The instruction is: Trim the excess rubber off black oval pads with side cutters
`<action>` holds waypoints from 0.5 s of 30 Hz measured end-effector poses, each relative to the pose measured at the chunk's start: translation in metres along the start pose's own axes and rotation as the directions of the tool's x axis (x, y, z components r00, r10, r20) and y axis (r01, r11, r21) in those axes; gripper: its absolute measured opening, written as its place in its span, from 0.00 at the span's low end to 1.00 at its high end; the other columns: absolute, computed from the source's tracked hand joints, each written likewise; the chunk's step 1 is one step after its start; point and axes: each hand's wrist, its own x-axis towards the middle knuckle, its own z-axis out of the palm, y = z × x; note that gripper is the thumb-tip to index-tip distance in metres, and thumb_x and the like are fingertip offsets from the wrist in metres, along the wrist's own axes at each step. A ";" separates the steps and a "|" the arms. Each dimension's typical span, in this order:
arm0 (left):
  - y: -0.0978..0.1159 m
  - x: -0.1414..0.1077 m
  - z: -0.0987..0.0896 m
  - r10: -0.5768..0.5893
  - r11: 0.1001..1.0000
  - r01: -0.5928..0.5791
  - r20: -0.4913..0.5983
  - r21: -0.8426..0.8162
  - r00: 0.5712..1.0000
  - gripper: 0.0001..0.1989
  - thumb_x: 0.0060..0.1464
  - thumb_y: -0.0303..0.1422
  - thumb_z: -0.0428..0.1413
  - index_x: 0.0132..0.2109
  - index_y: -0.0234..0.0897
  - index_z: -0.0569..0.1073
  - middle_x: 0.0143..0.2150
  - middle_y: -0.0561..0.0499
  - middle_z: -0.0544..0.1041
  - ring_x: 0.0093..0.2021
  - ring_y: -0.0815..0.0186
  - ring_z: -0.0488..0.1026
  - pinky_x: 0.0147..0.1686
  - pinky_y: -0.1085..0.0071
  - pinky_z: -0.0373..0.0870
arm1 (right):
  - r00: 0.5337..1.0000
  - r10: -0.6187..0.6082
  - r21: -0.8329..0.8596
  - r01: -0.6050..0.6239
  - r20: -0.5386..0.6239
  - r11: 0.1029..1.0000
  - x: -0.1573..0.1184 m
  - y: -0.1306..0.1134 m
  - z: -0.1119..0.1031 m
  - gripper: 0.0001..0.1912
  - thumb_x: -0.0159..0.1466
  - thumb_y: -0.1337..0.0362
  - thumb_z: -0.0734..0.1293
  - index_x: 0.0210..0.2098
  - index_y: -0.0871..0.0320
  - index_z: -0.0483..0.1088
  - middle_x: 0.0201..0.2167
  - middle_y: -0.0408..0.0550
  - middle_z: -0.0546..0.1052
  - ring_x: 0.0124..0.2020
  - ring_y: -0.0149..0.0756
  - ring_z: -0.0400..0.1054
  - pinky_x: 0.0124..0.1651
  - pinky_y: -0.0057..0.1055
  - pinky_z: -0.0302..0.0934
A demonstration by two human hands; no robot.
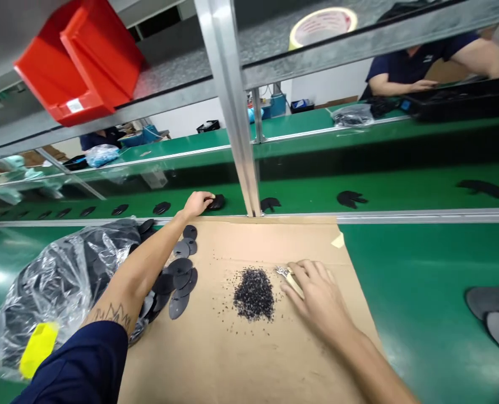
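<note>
My left hand reaches to the green belt beyond the cardboard, its fingers closed on the edge of a black part. Over the cardboard's right side, my right hand holds small cutters with cream handles, their silver jaws pointing left. A heap of small black bits lies on the brown cardboard, left of the cutters. Flat black rounded pieces overlap along the cardboard's left edge, beside a clear plastic bag of dark pieces.
More black parts lie along the green belt. A metal post rises just beyond the cardboard. Overhead, a shelf bears a red bin and a tape roll. Grey-black pieces lie at right. Across the belt, a person handles a black tray.
</note>
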 end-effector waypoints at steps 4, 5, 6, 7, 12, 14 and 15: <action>0.003 0.020 0.014 -0.032 0.999 0.032 0.037 -0.012 0.999 0.10 0.64 0.36 0.60 0.46 0.32 0.77 0.51 0.44 0.78 0.56 0.59 0.74 0.60 0.52 0.71 | 1.000 0.016 0.000 -0.016 0.020 1.000 -0.002 -0.004 -0.003 0.11 0.68 0.63 0.68 0.49 0.59 0.71 0.47 0.56 0.73 0.49 0.52 0.66 0.49 0.43 0.62; 0.010 0.026 0.018 -0.012 0.999 0.014 0.044 -0.034 0.999 0.09 0.63 0.35 0.61 0.45 0.31 0.77 0.52 0.44 0.78 0.56 0.58 0.74 0.60 0.52 0.71 | 1.000 0.015 0.000 -0.015 0.023 1.000 -0.003 -0.004 -0.004 0.12 0.67 0.63 0.69 0.49 0.59 0.71 0.47 0.57 0.73 0.49 0.52 0.66 0.50 0.44 0.62; 0.018 0.032 0.022 0.020 0.998 -0.016 0.055 -0.068 0.998 0.08 0.61 0.32 0.62 0.43 0.31 0.78 0.51 0.43 0.78 0.56 0.57 0.75 0.60 0.54 0.71 | 1.000 0.012 0.000 -0.012 0.026 1.000 -0.003 -0.004 -0.004 0.13 0.66 0.64 0.70 0.49 0.59 0.71 0.47 0.57 0.73 0.50 0.53 0.66 0.50 0.44 0.62; 0.029 0.039 0.027 0.064 0.992 -0.056 0.072 -0.113 0.995 0.06 0.60 0.30 0.62 0.42 0.30 0.78 0.50 0.43 0.79 0.55 0.56 0.76 0.60 0.56 0.72 | 1.000 0.012 0.001 -0.012 0.029 1.000 -0.003 -0.005 -0.005 0.13 0.66 0.64 0.70 0.49 0.59 0.71 0.47 0.57 0.73 0.51 0.54 0.66 0.51 0.45 0.62; 0.091 0.059 0.061 0.343 0.880 -0.261 0.151 -0.396 0.927 0.06 0.60 0.27 0.60 0.39 0.26 0.79 0.38 0.46 0.82 0.41 0.64 0.79 0.45 0.69 0.79 | 1.000 0.006 0.005 -0.006 0.030 1.000 -0.001 -0.003 -0.005 0.11 0.68 0.62 0.69 0.49 0.59 0.71 0.47 0.58 0.73 0.51 0.55 0.67 0.51 0.46 0.64; 0.109 0.058 0.065 0.422 0.820 -0.333 0.099 -0.466 0.901 0.09 0.63 0.31 0.60 0.38 0.27 0.78 0.33 0.49 0.80 0.34 0.68 0.78 0.38 0.72 0.79 | 1.000 -0.015 0.004 0.015 -0.007 1.000 -0.001 -0.001 -0.003 0.09 0.71 0.61 0.65 0.48 0.58 0.72 0.46 0.58 0.73 0.50 0.55 0.68 0.49 0.46 0.65; 0.116 0.056 0.064 0.445 0.793 -0.370 0.044 -0.483 0.895 0.11 0.64 0.33 0.59 0.37 0.27 0.77 0.32 0.51 0.79 0.32 0.70 0.77 0.36 0.73 0.78 | 0.999 -0.028 0.002 0.028 -0.032 1.000 0.000 0.001 -0.002 0.10 0.72 0.60 0.63 0.47 0.58 0.72 0.46 0.58 0.74 0.49 0.55 0.68 0.48 0.46 0.65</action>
